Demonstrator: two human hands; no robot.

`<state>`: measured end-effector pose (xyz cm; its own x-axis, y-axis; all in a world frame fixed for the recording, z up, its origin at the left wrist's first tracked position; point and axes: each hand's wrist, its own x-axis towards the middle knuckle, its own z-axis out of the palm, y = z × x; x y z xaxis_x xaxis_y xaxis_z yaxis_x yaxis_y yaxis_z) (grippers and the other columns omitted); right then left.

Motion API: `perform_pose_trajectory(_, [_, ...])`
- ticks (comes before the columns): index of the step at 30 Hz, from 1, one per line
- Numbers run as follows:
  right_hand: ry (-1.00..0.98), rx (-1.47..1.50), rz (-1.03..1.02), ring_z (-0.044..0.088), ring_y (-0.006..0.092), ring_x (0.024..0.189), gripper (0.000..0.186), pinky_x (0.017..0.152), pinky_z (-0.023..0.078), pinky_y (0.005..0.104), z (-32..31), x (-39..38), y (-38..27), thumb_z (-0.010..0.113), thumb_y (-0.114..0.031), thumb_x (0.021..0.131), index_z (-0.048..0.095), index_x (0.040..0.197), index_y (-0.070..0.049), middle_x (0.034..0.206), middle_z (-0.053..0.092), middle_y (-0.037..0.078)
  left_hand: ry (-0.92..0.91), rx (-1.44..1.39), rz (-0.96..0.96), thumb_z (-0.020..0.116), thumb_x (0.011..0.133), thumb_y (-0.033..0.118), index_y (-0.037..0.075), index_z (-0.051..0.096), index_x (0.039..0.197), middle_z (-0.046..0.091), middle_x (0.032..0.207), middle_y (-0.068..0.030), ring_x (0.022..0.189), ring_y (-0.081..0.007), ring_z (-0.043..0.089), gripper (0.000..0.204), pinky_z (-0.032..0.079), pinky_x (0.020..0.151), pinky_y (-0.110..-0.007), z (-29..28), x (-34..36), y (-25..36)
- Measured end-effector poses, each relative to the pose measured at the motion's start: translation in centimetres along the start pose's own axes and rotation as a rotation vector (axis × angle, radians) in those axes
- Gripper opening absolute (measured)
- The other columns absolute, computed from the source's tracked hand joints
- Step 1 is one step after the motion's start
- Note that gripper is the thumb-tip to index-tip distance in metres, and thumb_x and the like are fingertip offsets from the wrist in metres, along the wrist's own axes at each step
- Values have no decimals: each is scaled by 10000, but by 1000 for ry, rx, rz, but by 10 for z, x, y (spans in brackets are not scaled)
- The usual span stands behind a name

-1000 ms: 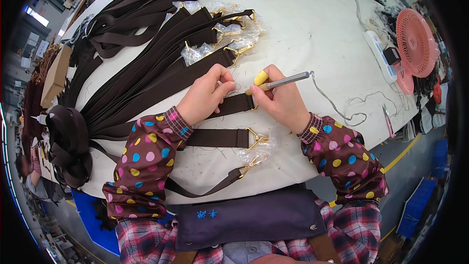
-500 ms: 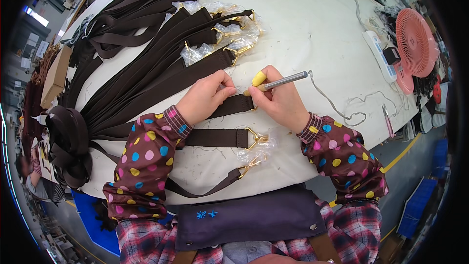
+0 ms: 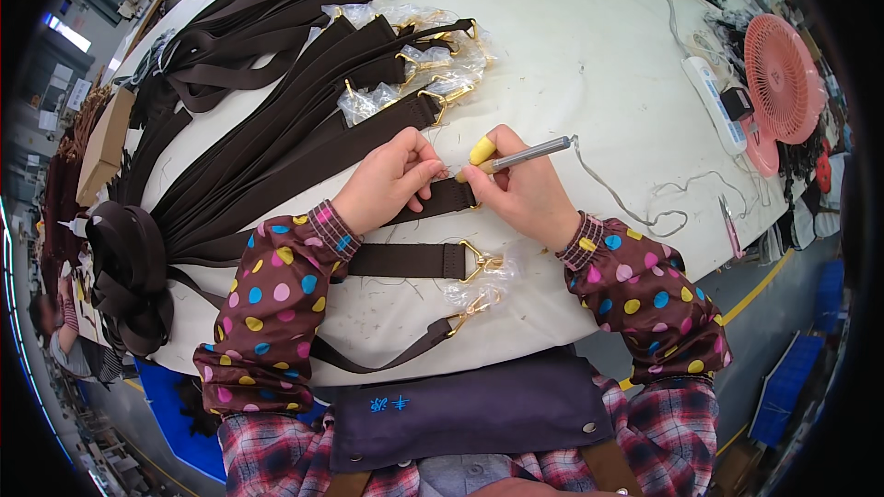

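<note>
My left hand [image 3: 385,186] pinches fine thread ends just above a dark brown strap [image 3: 431,202] with a stitched end. My right hand [image 3: 520,191] grips a slim corded tool [image 3: 531,151] with a metal handle, its tip close to the pinched threads and the strap end; a yellow cover sits on my index finger. Below, another strap [image 3: 405,260] lies flat with a gold clasp [image 3: 481,262] in clear plastic. Above my hands, several straps [image 3: 359,143] lead to gold clasps [image 3: 442,92], many in plastic wrap. At left their lengths form a looped bundle [image 3: 129,267].
A pink fan [image 3: 783,74], white power strip [image 3: 714,106], cord and pink scissors [image 3: 730,225] lie on the right of the white table [image 3: 608,83]. A cardboard box [image 3: 104,145] stands at left. Blue bins [image 3: 783,387] are on the floor. Another person [image 3: 64,331] is at far left.
My right hand and the tool have shifted slightly left toward my left fingers. My left fingertips moved a little downward from their earlier position. The straps stay about where they were.
</note>
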<state>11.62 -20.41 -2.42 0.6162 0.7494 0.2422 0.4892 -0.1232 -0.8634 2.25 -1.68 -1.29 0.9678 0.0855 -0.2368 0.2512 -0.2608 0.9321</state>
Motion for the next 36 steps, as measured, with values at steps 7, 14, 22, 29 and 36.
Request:
perform_pose_trajectory(7, [1, -7, 17, 521, 178, 517, 246, 480, 399, 313, 1, 0, -1, 675, -163, 853, 468, 904, -41, 663, 576, 80, 5, 27, -5, 538, 980, 121, 29, 493, 968, 568, 845, -7, 690, -30, 536, 103, 506, 546, -181, 0, 0, 0])
perform_pose_trajectory(14, [0, -16, 14, 523, 180, 514, 247, 477, 399, 316, 1, 0, 0, 679, -162, 851, 468, 902, -44, 659, 578, 77, 5, 35, -11, 539, 981, 126, 29, 490, 967, 571, 849, -9, 691, -30, 537, 110, 503, 550, -180, 0, 0, 1])
perform_pose_trajectory(22, [11, 73, 23, 512, 145, 516, 219, 478, 395, 300, 1, 0, 2, 670, -142, 859, 482, 914, -41, 665, 583, 54, 100, 113, 18, 602, 945, 213, 44, 495, 963, 607, 842, -45, 686, -124, 597, 201, 528, 610, -269, -2, -2, 3])
perform_pose_trajectory(29, [111, 177, -68, 506, 68, 660, 156, 584, 416, 237, -10, 0, -4, 633, -101, 891, 498, 911, -25, 765, 584, 24, 126, 878, 205, 805, 736, 326, 87, 526, 953, 594, 888, -41, 825, -239, 641, 427, 509, 689, -350, -2, -28, 10])
perform_pose_trajectory(36, [154, 208, -157, 558, 97, 696, 165, 622, 447, 254, -16, -5, -12, 644, -96, 876, 509, 918, -11, 760, 599, 48, 267, 1044, 357, 734, 779, 192, 111, 496, 901, 547, 834, -36, 745, -227, 632, 280, 495, 595, -357, 18, -36, 11])
